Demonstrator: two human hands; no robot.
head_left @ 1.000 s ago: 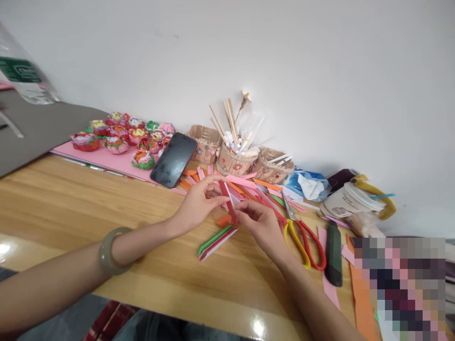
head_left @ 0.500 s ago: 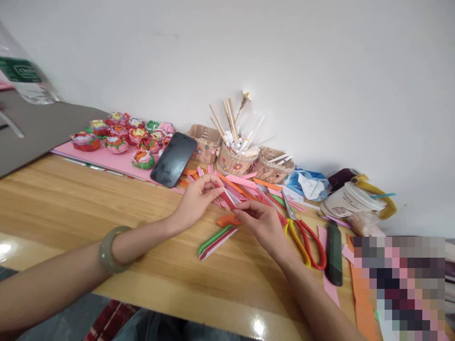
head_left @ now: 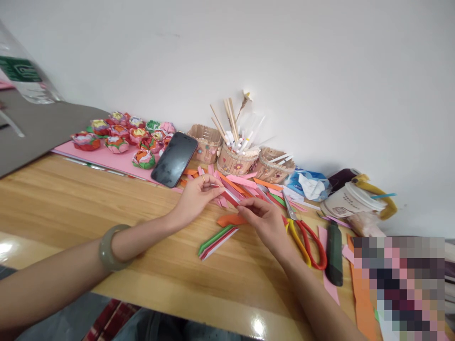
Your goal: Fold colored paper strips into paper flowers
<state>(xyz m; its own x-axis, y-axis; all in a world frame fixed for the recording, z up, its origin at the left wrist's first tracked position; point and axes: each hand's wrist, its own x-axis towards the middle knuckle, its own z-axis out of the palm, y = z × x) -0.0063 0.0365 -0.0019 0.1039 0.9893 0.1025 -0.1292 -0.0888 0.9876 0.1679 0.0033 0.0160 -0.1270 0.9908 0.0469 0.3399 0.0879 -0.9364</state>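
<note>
A red paper strip [head_left: 232, 197] with a pale edge is stretched between my two hands. My left hand [head_left: 199, 195] pinches its upper left end between thumb and fingers. The other end is in the fingertips of my right hand [head_left: 263, 222]. Just below lies a folded orange paper piece [head_left: 229, 219], and nearer to me a small bundle of green, red and white folded strips [head_left: 218, 242]. Loose coloured strips [head_left: 249, 181] are piled behind my hands. Red and yellow scissors [head_left: 302, 237] rest to the right of my right hand.
Several paper flowers [head_left: 116, 145] sit on pink paper at the left, beside a phone [head_left: 174, 159]. Three decorated baskets [head_left: 236, 162] stand by the wall. Rightward are a tissue pack [head_left: 307, 183], a white cup [head_left: 350, 201] and a dark green tool [head_left: 334, 255].
My right hand has shifted slightly right along with its end of the red strip, whose angle is a little flatter. My left hand has hardly moved.
</note>
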